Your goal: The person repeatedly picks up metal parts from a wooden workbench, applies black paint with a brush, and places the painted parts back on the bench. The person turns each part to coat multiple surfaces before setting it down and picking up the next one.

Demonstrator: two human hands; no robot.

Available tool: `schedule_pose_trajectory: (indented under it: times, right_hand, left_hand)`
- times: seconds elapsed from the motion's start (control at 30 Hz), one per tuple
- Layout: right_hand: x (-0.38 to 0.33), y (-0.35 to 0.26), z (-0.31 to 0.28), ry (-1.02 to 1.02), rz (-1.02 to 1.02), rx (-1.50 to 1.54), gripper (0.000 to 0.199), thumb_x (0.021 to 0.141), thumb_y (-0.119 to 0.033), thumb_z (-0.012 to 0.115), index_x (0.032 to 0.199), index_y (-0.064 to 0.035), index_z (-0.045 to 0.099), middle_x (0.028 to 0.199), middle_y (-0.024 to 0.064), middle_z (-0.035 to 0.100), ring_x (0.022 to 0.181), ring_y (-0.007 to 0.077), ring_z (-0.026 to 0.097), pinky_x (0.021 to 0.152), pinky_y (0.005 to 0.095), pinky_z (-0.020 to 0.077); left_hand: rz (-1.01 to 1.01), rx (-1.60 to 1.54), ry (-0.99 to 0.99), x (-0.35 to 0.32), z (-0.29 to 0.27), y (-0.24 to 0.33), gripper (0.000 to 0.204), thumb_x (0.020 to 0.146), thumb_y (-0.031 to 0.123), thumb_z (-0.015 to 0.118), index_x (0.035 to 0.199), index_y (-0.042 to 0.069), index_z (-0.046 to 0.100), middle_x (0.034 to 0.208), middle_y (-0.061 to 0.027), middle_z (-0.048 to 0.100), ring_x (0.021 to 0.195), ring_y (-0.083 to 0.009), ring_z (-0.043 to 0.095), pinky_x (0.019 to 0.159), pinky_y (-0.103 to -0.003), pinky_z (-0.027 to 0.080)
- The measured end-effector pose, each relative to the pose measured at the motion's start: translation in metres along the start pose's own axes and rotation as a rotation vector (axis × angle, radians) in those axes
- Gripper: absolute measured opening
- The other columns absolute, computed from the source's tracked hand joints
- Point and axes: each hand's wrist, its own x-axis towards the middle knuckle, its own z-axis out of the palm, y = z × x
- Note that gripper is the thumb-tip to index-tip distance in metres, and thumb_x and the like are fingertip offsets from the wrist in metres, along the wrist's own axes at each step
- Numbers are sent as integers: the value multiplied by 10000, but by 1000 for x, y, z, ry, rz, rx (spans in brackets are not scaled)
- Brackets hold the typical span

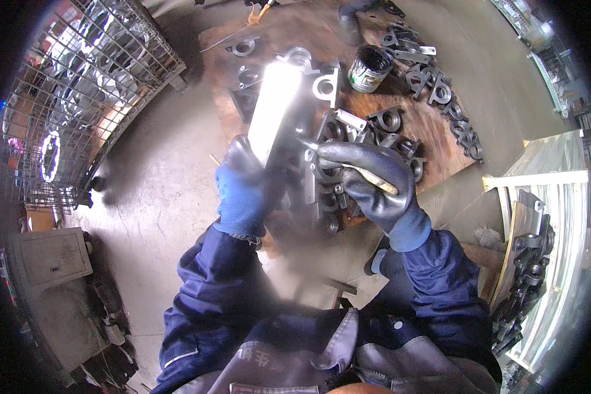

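My left hand, in a blue glove with a dark coated palm, grips the near end of a flat metal part. The part's upper face glares white, so its details are washed out. My right hand, gloved alike, is closed around a thin brush with a pale handle. Its tip points left toward the metal part; whether they touch I cannot tell. Dark metal brackets with round rings, such as one bracket, lie around and beyond both hands. Beyond my right hand stands an open can with dark contents.
Several more brackets run in a row along the right of the brown board. A yellow-handled tool lies at its far edge. A wire cage stands left, a grey cabinet near left, a pale rack with dark parts at right.
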Motion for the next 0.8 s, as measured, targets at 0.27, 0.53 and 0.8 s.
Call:
schedule_pose_trajectory:
  times: [0.27,0.53,0.8]
  right_hand:
    - [9,-4,-2,-51,-123,-409,362,904,-287,620,1160,-35,656,1007,125,692,891,284,681,791,374,529]
    - [5,-6,-8,-104,-371,-928,310,833,-223,627,1135,-180,684,1073,88,644,981,282,644,879,430,547]
    - [-13,-27,-37,38,-112,-252,414,989,-359,526,1097,23,644,983,140,699,906,244,685,828,388,535]
  left_hand:
    - [-72,-108,-84,-7,-2,7,280,724,138,780,884,5,594,696,-67,665,583,-119,624,521,-296,511]
    - [5,-65,-53,-4,6,6,335,711,152,793,927,-8,593,750,-84,678,644,-138,653,552,-301,523]
    - [-212,11,-323,14,-8,-15,284,738,160,775,943,-1,661,848,-121,708,706,-206,701,628,-324,563]
